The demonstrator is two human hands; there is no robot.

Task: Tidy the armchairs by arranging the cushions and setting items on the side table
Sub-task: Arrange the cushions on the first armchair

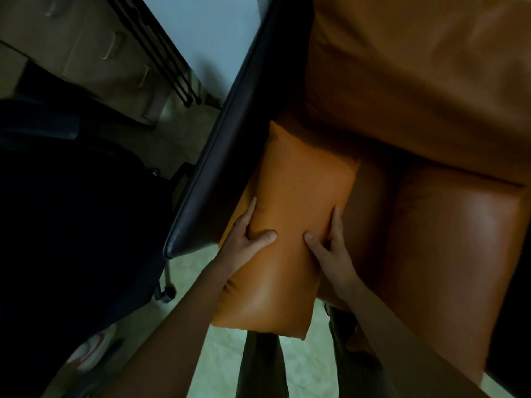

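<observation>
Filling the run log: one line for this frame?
left hand: grips orange cushion | right hand: grips same | orange cushion: beside dark armrest, over armchair seat

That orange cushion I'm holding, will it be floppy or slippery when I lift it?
Probably soft and floppy: the cushion dents under the left hand. Its glossy skin may slip, so keep the right hand on it.

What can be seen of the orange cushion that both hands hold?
The cushion is a plump rectangle with pointed corners, in smooth, shiny orange material that looks like leather. Its far end reaches over the armchair seat beside the dark armrest; its near end sticks out over the floor. The left hand and the right hand grip its long sides, thumbs on top.
</observation>
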